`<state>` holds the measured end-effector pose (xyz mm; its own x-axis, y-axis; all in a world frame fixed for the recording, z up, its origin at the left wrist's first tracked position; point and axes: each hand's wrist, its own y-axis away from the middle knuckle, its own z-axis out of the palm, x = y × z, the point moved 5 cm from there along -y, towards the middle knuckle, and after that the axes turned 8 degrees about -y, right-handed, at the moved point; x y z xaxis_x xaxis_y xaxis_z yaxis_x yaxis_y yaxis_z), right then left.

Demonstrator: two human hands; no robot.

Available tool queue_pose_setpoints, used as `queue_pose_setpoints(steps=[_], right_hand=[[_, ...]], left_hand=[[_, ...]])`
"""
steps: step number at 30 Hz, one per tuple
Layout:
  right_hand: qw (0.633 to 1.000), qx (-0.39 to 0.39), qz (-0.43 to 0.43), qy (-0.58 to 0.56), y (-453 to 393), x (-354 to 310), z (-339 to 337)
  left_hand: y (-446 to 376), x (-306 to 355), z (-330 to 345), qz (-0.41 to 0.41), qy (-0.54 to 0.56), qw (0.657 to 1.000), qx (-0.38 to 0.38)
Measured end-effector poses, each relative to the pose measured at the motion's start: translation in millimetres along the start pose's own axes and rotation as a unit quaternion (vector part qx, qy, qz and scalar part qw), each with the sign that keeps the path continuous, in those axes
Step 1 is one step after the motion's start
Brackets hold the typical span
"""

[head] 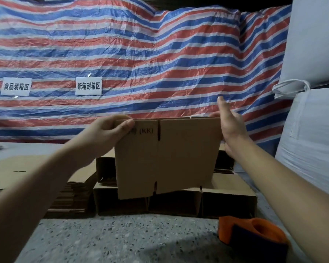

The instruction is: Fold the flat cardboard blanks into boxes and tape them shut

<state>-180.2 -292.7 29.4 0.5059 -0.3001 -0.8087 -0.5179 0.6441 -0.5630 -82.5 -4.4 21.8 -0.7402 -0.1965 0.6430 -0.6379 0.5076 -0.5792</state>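
A striped tarp in red, white and blue hangs across the whole back of the scene, with two white paper signs printed in dark characters fixed to it at the left. Big white sacks are piled one on another along the right side. Below lies a speckled grey floor.

On the floor, in the middle, sits a low stack of flat cardboard blanks, with more brown cardboard spread to its left.

A single cardboard blank is held up in the air above that stack, at the centre of the view. It stands nearly upright with its broad printed face toward the camera, still flattened. Its long axis runs left to right, the top edge close to level and the bottom edge slanting slightly. Flap slits cut in from the top and bottom edges, and the letters "(KK)" show near the upper left.

The left hand grips the blank's upper left corner, thumb curled onto the front face and fingers wrapped behind. The right hand is flat against the blank's right edge, fingers straight and pointing upward, not curled round it.

An orange tape dispenser lies on the floor at lower right, well apart from the blank.
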Motion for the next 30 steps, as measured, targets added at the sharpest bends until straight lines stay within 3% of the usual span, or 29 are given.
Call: queue_pose_setpoints(steps=[5, 9, 15, 25, 30], right_hand=[[0.996, 0.079, 0.041, 0.021, 21, 19, -9], [0.996, 0.021, 0.080, 0.016, 28, 36, -18], [0.976, -0.130, 0.162, -0.065, 44, 59, -26], [0.977, -0.103, 0.184, -0.006, 86, 116, -36], [0.963, -0.171, 0.208, -0.021, 82, 114, -39]], left_hand=[[-1, -27, 23, -0.096, 0.094, 0.986, 0.102], [7, -42, 37, -0.131, 0.092, 0.970, 0.183], [17, -56, 52, -0.147, 0.109, 0.971, 0.151], [56, -87, 93, -0.212, 0.139, 0.957, 0.144], [51, -89, 92, -0.235, 0.133, 0.949, 0.162]])
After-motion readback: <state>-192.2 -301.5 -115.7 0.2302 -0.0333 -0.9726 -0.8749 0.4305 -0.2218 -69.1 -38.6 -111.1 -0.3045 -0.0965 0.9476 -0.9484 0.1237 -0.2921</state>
